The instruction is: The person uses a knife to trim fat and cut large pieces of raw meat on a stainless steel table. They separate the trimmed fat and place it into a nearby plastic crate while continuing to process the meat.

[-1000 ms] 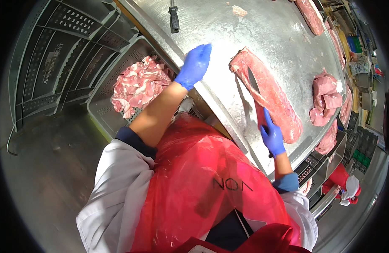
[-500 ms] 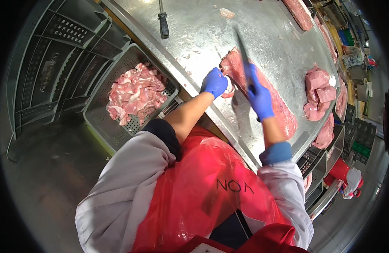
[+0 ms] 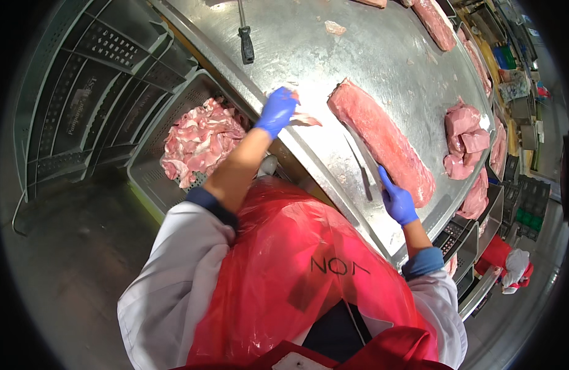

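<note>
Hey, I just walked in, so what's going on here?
Someone in a red apron is handling raw meat at a metal table. The left hand has a strip of meat near the table's edge. The right hand holds a knife, its blade beside a long piece of meat lying on the table. A crate with meat pieces stands to the left.
</note>
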Available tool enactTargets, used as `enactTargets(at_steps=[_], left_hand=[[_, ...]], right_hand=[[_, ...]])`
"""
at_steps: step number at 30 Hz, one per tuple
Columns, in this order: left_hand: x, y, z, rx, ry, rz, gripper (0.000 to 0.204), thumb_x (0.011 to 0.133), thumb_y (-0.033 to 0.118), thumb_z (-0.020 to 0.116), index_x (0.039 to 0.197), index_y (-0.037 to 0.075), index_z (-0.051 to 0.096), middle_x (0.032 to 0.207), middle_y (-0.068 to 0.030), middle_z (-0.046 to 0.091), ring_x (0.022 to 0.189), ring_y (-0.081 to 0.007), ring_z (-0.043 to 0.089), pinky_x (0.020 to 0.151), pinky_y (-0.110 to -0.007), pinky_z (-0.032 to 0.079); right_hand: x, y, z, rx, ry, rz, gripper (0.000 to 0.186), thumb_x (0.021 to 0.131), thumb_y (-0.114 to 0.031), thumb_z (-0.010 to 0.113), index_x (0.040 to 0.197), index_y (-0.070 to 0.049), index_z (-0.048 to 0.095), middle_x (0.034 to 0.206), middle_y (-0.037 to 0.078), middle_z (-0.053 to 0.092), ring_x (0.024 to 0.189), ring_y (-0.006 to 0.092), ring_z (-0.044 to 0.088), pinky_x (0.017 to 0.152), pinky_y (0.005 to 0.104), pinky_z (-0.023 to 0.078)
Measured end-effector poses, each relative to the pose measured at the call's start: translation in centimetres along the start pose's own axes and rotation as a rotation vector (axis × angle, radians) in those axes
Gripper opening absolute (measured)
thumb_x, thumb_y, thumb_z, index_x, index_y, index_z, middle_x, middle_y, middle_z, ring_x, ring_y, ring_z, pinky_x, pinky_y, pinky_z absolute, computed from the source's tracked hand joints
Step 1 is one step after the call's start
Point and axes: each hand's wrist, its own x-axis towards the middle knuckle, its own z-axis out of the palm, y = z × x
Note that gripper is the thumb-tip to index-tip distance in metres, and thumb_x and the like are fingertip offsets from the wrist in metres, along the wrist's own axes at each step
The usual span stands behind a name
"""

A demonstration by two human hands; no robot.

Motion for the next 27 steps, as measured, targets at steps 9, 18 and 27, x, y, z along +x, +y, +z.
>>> enactTargets(at_steps=[9,18,27], left_hand=[[-6.2,5.1,-21.0,1.956,-0.290,-0.189,0.074,0.091,0.056,0.055,0.147,0.010,0.042,0.124,-0.0240,0.065,0.104,-0.0420,0.067,0.091,-0.050,0.054],[-0.2,2.8,21.2,1.456,-0.876,1.062,0.086,0.066,0.022,0.078,0.142,0.002,0.044,0.149,-0.0242,0.042,0.136,-0.0393,0.044,0.113,-0.052,0.033],[7.4,3.5,26.4,1.434,-0.727,0.279,0.070,0.072,0.040,0.077,0.125,-0.003,0.060,0.110,-0.0268,0.069,0.100,-0.0408,0.069,0.092,-0.046,0.054]], right_hand=[[-9.5,-3.1,2.7,0.889,0.449,0.689,0.086,0.091,0.001,0.054,0.161,-0.034,0.020,0.070,0.004,0.059,0.051,0.0082,0.052,0.050,0.0270,0.048],[-14.3,-8.5,5.8,1.115,0.784,0.747,0.086,0.091,0.006,0.052,0.163,-0.025,0.017,0.088,-0.001,0.059,0.062,0.0057,0.048,0.056,0.0221,0.046],[-22.3,-12.4,11.3,1.312,1.091,1.024,0.082,0.096,0.005,0.052,0.162,-0.027,0.017,0.077,0.002,0.059,0.055,0.0066,0.050,0.045,0.0220,0.043]])
